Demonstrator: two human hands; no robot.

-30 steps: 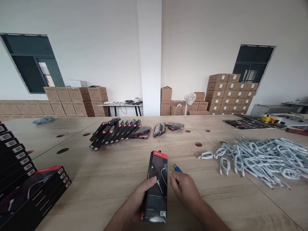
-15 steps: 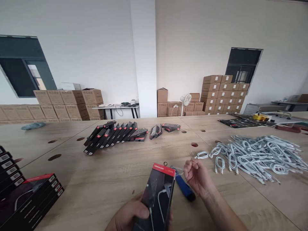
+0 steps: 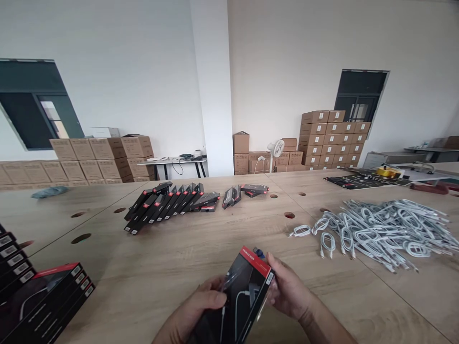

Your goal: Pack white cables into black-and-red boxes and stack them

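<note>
While left hand [image 3: 201, 303] grasped box [image 3: 245, 277] by its side at bottom centre of frame, right hand [image 3: 292, 292] curled at box's upper right edge, grasp unclear; steady, light pressure seemed best, keeping corners uncrushed

Held box [image 3: 239, 297] cut off below; blue item [image 3: 258, 252] mostly hidden.

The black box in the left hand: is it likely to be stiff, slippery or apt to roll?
The black box is probably stiff: its edges run straight and its panel looks flat under the left hand. It may be somewhat slippery, since bright streaks suggest a shiny surface. With flat sides, it should slide rather than roll.
</note>
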